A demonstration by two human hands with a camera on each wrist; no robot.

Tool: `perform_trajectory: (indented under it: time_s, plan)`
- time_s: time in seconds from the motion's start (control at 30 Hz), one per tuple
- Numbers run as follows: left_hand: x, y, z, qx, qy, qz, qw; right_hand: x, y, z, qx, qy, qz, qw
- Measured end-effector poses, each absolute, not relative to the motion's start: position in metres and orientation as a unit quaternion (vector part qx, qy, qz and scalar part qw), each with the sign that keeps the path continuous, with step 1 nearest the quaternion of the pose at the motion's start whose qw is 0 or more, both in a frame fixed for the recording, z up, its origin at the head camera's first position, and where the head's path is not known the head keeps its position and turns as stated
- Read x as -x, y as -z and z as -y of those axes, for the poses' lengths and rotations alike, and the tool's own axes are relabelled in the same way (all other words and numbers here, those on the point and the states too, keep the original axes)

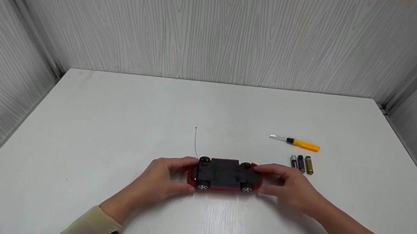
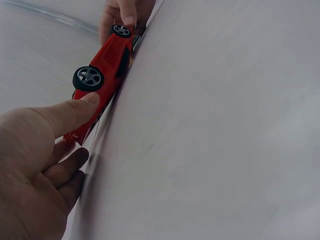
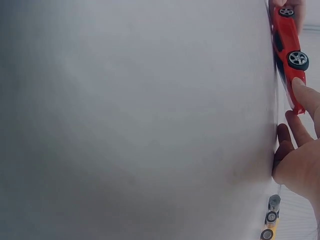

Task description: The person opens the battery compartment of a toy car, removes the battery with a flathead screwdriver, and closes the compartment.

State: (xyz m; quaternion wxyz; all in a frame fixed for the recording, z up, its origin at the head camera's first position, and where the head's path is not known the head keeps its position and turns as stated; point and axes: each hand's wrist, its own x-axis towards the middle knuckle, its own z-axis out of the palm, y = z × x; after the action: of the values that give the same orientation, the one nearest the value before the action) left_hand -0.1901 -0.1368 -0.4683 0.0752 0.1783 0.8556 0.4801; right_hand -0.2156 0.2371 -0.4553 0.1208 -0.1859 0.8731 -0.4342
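Note:
A red toy car (image 1: pixel 224 174) lies upside down on the table, its black underside and wheels facing up. My left hand (image 1: pixel 163 177) grips one end of it between thumb and fingers. At the other end my right hand (image 1: pixel 293 187) pinches the body the same way. In the left wrist view the red side of the toy car (image 2: pixel 107 62) shows, with the left thumb (image 2: pixel 75 112) pressed on it. The right wrist view shows the right thumb (image 3: pixel 305 95) against the car's side. A thin wire antenna (image 1: pixel 195 140) sticks out from the car's left end.
A screwdriver (image 1: pixel 301 144) with a yellow handle lies behind the right hand. Several small batteries, among them a gold one (image 1: pixel 309 165), lie side by side between it and that hand. Grained panels (image 1: pixel 223 30) wall the white table (image 1: pixel 128 112) at the back and sides.

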Motion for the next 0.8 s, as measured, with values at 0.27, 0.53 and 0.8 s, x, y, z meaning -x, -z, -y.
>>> perform_trajectory:
  time_s: [0.27,0.53,0.8]
  plan:
    - [0.1902,0.467,0.1364,-0.177,-0.468,-0.863,0.072,0.2158,0.4563,-0.2364,0.179,0.443,-0.87,0.125]
    - [0.1905,0.4671,0.1363,-0.183,-0.458,-0.868,0.059,0.2165,0.4574,-0.2371,0.185,0.445,-0.868,0.122]
    - [0.1903,0.4687,0.1351,-0.188,-0.454,-0.87,0.049,0.2165,0.4573,-0.2364,0.187,0.442,-0.868,0.124]
